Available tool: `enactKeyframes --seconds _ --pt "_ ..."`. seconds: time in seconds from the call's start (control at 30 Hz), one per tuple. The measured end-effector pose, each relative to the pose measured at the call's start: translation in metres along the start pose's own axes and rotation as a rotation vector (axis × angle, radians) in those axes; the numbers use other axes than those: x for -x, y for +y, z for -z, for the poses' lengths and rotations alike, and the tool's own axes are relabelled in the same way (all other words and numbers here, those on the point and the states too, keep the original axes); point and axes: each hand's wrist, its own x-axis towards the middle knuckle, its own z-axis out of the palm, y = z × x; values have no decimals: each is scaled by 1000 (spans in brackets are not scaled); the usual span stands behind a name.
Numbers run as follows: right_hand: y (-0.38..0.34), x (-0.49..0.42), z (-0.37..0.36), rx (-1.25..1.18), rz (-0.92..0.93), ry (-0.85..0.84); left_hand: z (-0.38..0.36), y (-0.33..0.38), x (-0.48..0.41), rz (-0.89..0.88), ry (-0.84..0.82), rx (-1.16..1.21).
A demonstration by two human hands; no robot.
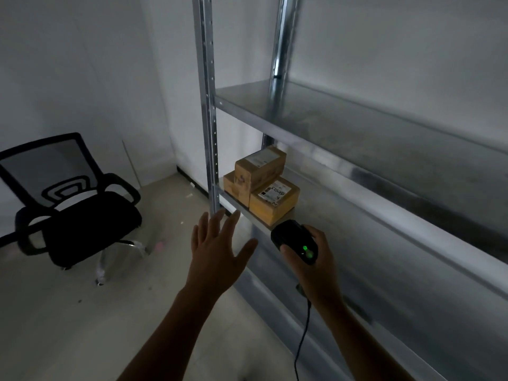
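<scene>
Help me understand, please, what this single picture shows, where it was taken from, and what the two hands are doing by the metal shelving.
There is no machine here: a person works with bare hands. The one picture comes from a wide-angle camera worn on the person's head, looking forward and down.

The right hand grips a black handheld scanner with a green light, and its black cable hangs down. The left hand is open with its fingers spread. It holds nothing and reaches toward the grey metal shelf rack.

On the rack's lower shelf lie three brown cardboard boxes with white labels, one stacked on top. A black mesh-backed office chair stands on the floor to the left.
</scene>
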Motion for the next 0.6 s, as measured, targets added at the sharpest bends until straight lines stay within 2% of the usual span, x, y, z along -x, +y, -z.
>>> enactKeyframes --seconds 0.47,0.6 --pt "60 -157 -101 -131 -160 168 -13 -73 -204 -70 -182 59" --pt "68 -192 -115 -99 -190 200 -15 -76 -272 -121 -170 211"
